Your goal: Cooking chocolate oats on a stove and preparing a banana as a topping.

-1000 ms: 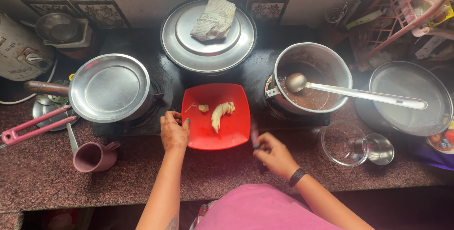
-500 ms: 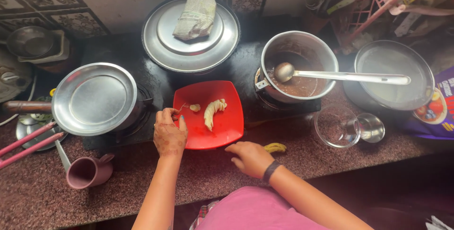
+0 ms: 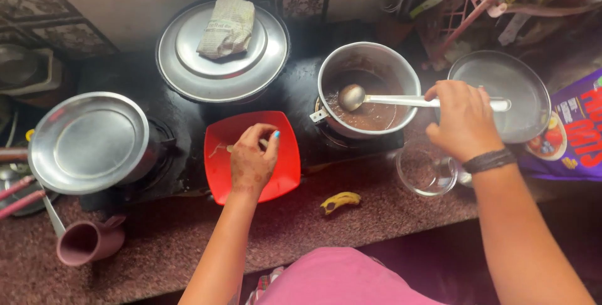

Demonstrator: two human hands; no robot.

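Gripping the long steel ladle (image 3: 401, 99) resting in a brown-filled steel pot (image 3: 369, 89) at one o'clock, the right hand (image 3: 464, 120) closes; the left hand (image 3: 254, 157) seemingly pinches something small over the square red plastic plate (image 3: 285, 167).

The left hand (image 3: 252, 157) reaches forward, palm down, fingers curled together in a pinch at the tips. The right hand (image 3: 463, 119) is extended farther out, fingers closed in a grip, a dark band around its wrist.
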